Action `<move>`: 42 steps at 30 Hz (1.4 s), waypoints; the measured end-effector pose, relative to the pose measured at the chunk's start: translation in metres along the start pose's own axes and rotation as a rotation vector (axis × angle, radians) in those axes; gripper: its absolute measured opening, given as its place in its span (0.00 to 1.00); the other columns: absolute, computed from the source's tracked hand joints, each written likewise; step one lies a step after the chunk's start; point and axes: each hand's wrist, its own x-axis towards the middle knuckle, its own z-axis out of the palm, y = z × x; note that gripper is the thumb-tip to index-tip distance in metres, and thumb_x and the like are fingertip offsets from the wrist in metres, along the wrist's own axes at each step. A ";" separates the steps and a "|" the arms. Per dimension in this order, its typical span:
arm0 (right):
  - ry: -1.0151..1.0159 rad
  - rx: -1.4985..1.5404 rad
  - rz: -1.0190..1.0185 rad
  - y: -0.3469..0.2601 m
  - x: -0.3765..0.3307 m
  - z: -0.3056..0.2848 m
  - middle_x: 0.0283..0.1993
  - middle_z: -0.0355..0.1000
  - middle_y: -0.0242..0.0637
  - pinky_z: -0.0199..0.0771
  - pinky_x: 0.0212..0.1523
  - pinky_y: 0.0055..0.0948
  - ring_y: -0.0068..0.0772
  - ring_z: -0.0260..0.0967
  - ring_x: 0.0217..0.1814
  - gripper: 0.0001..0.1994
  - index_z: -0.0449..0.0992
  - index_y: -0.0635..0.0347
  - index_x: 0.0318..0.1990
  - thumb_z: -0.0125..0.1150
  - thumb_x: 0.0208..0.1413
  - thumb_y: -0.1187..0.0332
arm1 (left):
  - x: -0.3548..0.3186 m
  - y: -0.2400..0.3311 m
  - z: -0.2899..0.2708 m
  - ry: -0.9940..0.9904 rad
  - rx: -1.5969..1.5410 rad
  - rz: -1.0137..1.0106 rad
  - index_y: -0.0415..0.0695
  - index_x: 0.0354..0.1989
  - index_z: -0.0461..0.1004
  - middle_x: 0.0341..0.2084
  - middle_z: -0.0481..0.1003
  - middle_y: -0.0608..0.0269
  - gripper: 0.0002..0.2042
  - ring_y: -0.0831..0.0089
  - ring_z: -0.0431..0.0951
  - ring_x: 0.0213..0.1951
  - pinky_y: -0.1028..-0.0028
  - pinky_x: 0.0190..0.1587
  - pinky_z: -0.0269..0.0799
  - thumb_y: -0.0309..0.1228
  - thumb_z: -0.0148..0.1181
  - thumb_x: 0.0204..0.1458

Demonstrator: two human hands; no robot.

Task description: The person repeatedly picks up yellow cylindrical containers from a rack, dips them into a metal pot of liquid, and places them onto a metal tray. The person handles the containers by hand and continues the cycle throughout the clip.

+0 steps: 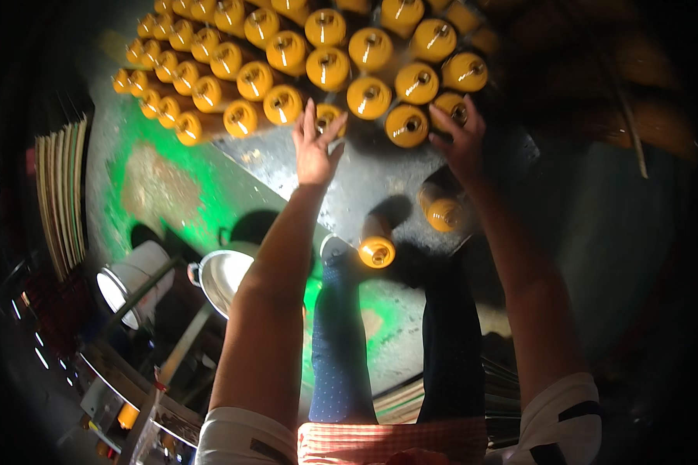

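Several glossy orange-yellow round vessels with small dark openings stand in close rows ahead of me. My left hand point(316, 159) reaches to the front edge of the rows, its thumb and fingers around one orange vessel point(329, 116). Further right, my right hand point(462, 139) grips another orange vessel point(452, 107) between thumb and fingers. Between my hands stands an orange vessel point(406, 126) that neither hand touches. Closer to me, two vessels stand apart from the rows: one orange vessel point(377, 252) near my feet and another vessel point(444, 215) beside my right forearm.
The vessels stand on a dark grey sheet point(287, 163) over a green-stained floor point(163, 182). To my left are a white bucket point(143, 279) and a metal pot point(225, 279). Stacked boards point(62, 198) lean at the far left. A thin stick point(628, 116) shows at the right.
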 end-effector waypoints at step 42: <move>-0.758 2.356 0.748 -0.621 -0.249 -0.179 0.44 0.71 0.49 0.83 0.36 0.31 0.41 0.73 0.41 0.31 0.68 0.66 0.55 0.54 0.59 0.44 | -0.447 0.038 -0.447 0.230 -2.600 -0.531 0.44 0.57 0.69 0.51 0.69 0.40 0.26 0.48 0.74 0.39 0.64 0.31 0.82 0.50 0.53 0.57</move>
